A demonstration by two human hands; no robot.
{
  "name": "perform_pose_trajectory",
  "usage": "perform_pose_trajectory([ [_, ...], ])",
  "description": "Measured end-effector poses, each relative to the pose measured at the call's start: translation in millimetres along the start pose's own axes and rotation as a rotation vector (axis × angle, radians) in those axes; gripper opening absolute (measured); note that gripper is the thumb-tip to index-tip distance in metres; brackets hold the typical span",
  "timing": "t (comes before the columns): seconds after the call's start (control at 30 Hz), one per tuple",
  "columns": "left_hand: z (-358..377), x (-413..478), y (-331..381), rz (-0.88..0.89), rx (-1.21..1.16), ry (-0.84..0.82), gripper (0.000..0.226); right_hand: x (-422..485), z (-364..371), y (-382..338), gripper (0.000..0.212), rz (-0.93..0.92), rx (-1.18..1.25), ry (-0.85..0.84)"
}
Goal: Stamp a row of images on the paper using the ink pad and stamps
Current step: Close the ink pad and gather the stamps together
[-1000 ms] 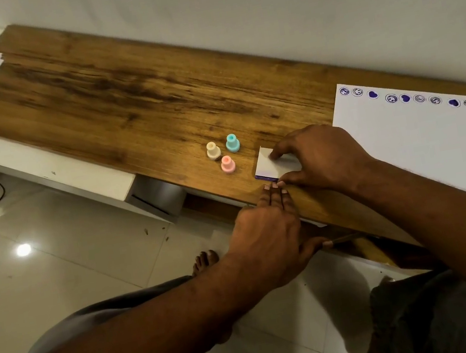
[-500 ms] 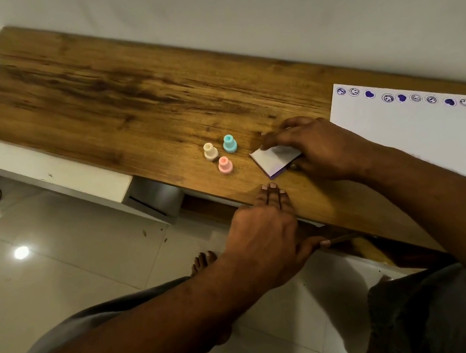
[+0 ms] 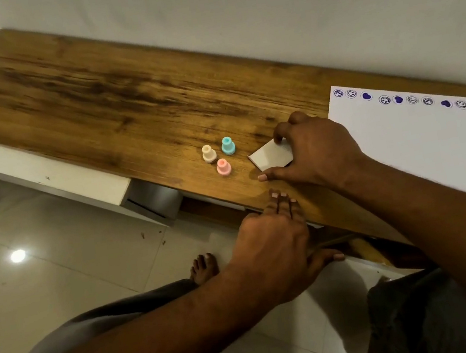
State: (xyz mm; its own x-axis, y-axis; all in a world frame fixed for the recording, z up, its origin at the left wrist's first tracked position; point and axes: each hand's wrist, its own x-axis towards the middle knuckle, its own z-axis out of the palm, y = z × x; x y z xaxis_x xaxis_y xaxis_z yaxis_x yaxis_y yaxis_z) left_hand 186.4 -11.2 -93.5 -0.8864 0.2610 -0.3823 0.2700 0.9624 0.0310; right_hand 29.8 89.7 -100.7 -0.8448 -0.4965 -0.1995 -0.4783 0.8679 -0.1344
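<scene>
Our right hand (image 3: 318, 151) has its grip closed on the ink pad (image 3: 272, 156), fingers at the far edge and thumb along the near one, with the white case lying on the wooden counter (image 3: 108, 104). Just left of the ink pad stand three stamps: the teal stamp (image 3: 228, 145), the cream stamp (image 3: 208, 153) and the pink stamp (image 3: 223, 167). Right of the ink pad lies the paper (image 3: 425, 153), a row of purple prints along its far edge. Near the ink pad, our left hand (image 3: 271, 247) rests open on the counter's front edge.
</scene>
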Motion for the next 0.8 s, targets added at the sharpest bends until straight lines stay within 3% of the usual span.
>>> perform_pose_trajectory([
  [0.13,-4.0,8.7,-6.2,-0.023,0.002,0.047,0.093,4.0,3.9,-3.9,0.091,0.008,0.017,0.02],
  [0.27,-18.6,18.8,-7.3,-0.025,0.071,0.029,0.076,12.9,3.0,0.3,0.075,-0.107,0.063,0.01],
  [0.47,-27.7,26.6,-10.6,-0.081,0.047,0.012,0.101,22.9,6.1,24.3,0.066,-0.254,0.084,-0.008],
  [0.63,-34.0,37.5,-18.4,-0.12,0.029,0.0,0.107,38.4,11.2,37.2,0.063,-0.213,0.095,0.058],
  [0.8,-44.3,61.6,-27.1,-0.16,-0.013,0.104,0.107,55.0,13.9,49.5,0.06,-0.159,0.124,0.084],
])
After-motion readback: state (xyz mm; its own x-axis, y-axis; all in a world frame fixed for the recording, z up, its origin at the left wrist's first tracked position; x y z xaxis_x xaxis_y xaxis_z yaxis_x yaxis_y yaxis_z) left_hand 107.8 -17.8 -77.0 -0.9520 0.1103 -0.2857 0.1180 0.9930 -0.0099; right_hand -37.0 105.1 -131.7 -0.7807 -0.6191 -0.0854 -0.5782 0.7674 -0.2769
